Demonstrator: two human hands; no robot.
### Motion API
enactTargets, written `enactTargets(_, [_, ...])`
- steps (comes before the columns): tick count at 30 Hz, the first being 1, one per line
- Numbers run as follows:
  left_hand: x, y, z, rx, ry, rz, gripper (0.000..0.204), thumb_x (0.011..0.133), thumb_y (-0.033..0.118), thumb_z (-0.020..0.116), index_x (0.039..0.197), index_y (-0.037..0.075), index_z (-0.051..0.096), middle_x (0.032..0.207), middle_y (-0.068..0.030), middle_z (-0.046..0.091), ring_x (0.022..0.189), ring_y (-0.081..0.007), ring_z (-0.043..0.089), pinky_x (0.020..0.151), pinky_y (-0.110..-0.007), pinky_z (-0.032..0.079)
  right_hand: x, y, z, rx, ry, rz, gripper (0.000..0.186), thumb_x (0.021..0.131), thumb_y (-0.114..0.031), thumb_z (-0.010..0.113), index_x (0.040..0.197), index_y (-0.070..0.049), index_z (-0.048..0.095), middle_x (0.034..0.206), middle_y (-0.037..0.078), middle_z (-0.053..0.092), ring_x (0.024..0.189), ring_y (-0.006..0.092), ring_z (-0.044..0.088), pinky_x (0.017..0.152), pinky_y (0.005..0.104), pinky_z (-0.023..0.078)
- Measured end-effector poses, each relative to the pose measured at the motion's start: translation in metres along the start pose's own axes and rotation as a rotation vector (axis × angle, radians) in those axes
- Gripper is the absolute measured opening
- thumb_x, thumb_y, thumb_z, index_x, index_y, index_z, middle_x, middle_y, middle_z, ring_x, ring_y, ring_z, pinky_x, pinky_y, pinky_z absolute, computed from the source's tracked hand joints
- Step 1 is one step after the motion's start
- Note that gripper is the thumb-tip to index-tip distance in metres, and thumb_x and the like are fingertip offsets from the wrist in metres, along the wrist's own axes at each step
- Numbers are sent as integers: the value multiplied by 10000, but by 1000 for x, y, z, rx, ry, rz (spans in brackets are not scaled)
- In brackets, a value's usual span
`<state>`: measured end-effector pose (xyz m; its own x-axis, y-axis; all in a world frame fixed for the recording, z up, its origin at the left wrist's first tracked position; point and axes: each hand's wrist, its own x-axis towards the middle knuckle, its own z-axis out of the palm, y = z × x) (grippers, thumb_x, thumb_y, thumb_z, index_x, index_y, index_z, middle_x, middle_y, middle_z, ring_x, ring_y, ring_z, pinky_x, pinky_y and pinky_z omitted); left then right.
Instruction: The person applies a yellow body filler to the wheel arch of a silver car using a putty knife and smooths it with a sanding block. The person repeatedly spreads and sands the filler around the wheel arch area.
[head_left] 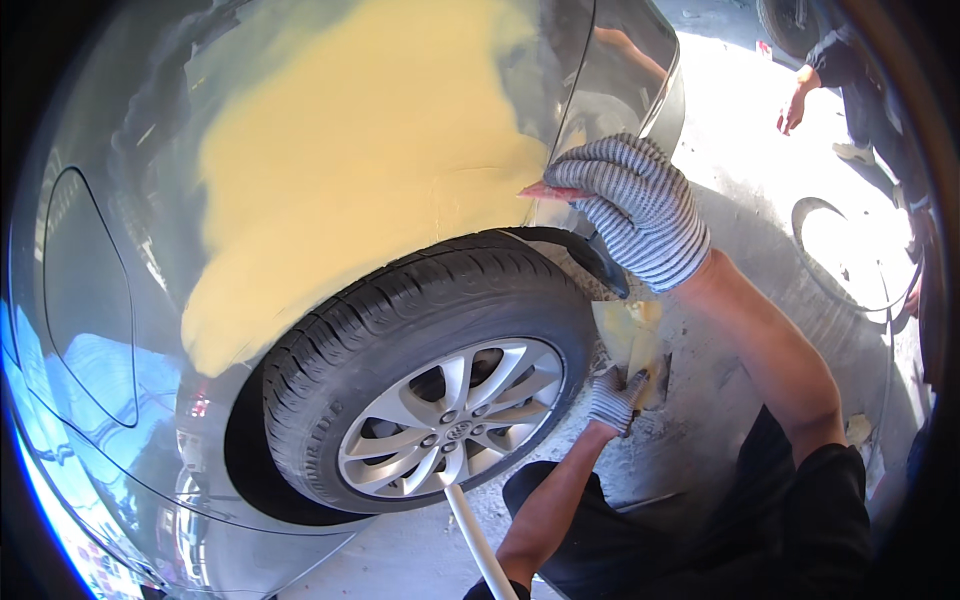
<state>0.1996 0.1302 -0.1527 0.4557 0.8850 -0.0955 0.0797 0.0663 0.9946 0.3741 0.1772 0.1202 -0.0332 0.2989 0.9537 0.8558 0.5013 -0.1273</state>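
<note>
head view: gloved right hand [640, 205] pinches a red spreader [548, 190] against yellow filler [350, 170] at centre; gloved left hand [615, 398] grips a smeared board [632, 345] lower right, beside the tyre [420, 330].

A pale concrete floor [740, 190] carries everything here, sunlit at the upper right and shaded closer in. The car's rear tyre [400, 320] stands directly on it (silver alloy rim facing outward). Beside the tyre the floor is gritty with dust and yellowish scraps [858, 428]. A thin dark hose [850, 300] loops across the bright patch.
</note>
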Motion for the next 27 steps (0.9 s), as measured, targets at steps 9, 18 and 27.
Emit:
enactTargets(9, [-15, 46, 9, -4, -115, -88, 251, 904, 143, 672, 1061, -41, 604, 881, -85, 675, 726, -103, 586, 643, -271, 491, 48, 19, -10, -104, -34, -438, 192, 837, -206, 617, 990, -141, 714, 943, 16, 693, 892, 193, 638, 844, 359, 483])
enactTargets(18, [-30, 53, -1, -40, -96, 3, 218, 900, 144, 679, 1008, -36, 619, 778, -72, 666, 636, -97, 584, 564, -270, 475, 40, 0, -6, -130, -83, -148, 248, 863, -173, 648, 1098, -112, 695, 1001, 58, 677, 949, 249, 620, 898, 379, 495])
enactTargets(27, [-36, 69, 9, -53, -138, -76, 262, 908, 155, 667, 1053, -53, 603, 776, -66, 658, 603, -97, 589, 534, -249, 483, 64, 2, -2, -183, -91, -354, 244, 835, -120, 644, 1072, -120, 702, 982, 56, 682, 908, 258, 628, 866, 401, 493])
